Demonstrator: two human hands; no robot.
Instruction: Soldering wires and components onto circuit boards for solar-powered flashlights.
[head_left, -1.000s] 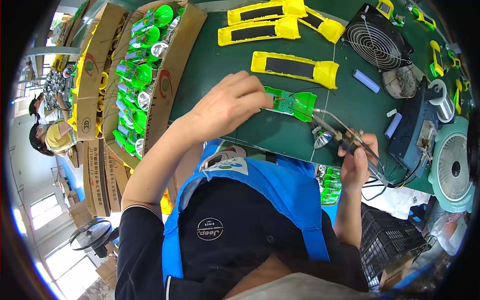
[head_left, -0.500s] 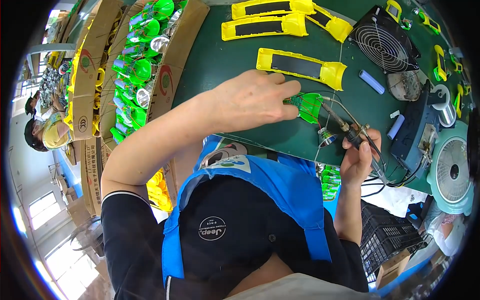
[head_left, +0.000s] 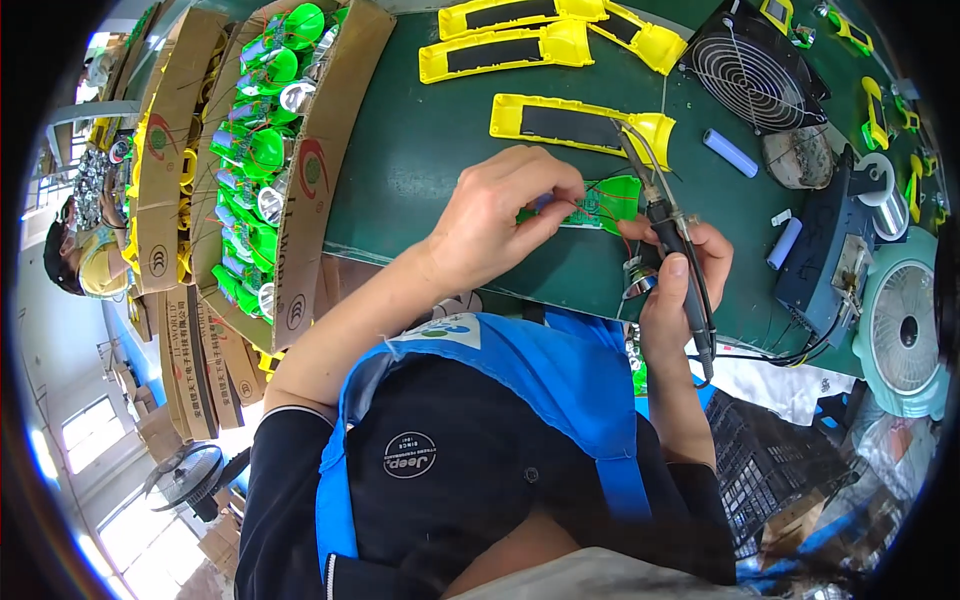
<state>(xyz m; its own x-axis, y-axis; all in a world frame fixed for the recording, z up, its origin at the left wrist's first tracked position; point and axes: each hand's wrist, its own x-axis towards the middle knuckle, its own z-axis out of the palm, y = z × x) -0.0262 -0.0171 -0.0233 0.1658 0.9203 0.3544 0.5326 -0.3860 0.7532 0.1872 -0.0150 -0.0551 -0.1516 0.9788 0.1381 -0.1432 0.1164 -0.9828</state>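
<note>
Over the near edge of the green-topped table, my left hand (head_left: 505, 212) is closed in a pinch at the left part of a green lamp housing (head_left: 622, 200). What its fingertips grip is hidden. The housing holds a green circuit board and thin wires, and a purple cell shows partly beside my fingers. My right hand (head_left: 690, 275) is wrapped round the black handle of a soldering iron (head_left: 672, 235), with a thin metal tube along its shaft. Its tip points up and away, over a yellow shell (head_left: 580, 125) with a dark strip. A small round reflector (head_left: 638, 280) hangs on wires beside my right fingers.
At left stands a cardboard box (head_left: 335, 140) of green lamp assemblies. More yellow shells (head_left: 505, 52) lie at the back. To the right are a black fan (head_left: 755, 70), a loose purple cell (head_left: 730, 153), a blue soldering station (head_left: 825, 260), a solder spool (head_left: 885, 200) and a pale green fan (head_left: 905, 330).
My left hand has drawn left and turned, uncovering more of the housing. The iron's tip has lifted off the housing, swinging up and away, and its handle stands steeper in my right hand.
</note>
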